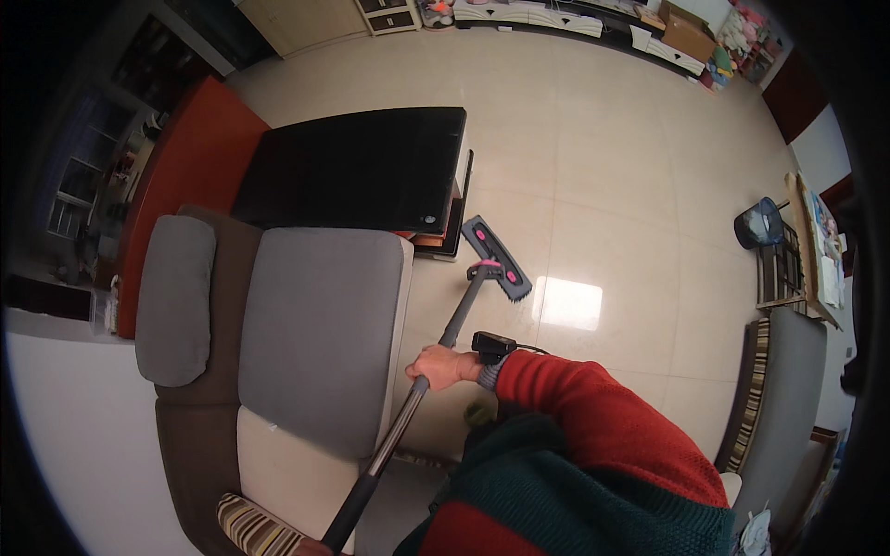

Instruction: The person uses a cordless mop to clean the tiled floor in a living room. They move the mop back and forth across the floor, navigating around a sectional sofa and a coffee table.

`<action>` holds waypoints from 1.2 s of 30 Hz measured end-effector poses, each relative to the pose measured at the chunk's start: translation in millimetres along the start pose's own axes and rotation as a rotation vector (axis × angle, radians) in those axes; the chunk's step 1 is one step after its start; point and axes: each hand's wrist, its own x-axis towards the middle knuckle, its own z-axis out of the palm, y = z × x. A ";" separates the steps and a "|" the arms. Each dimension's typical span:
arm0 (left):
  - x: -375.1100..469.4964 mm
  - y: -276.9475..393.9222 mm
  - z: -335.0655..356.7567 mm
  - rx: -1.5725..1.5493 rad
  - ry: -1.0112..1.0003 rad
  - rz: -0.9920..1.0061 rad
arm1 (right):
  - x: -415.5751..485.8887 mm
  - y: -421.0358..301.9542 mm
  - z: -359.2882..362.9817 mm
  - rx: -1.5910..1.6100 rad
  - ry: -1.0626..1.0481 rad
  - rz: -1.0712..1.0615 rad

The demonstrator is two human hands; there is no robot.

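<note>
A flat mop with a long pole (396, 429) runs from the bottom edge up to the middle of the view. My right hand (445, 366) is closed around the pole's middle, just below a grey sleeve. Part of my left hand (313, 549) shows at the bottom edge, around the black grip; the rest is cut off. The grey mop head (498, 258) with pink fittings lies slanted on the tiled floor (598, 160). Its upper end is close to the corner of a low black-topped table (348, 170).
A sofa with a grey seat cushion (316, 333) stands left of the pole. At the right are a waste bin (758, 224), a cluttered table (824, 257) and another grey seat (782, 403). A TV cabinet (528, 15) with a cardboard box (687, 33) lines the far wall.
</note>
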 end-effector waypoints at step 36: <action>32.8 -98.1 152.2 0.175 0.140 -0.218 | -17.7 151.9 -89.7 -0.178 0.178 0.156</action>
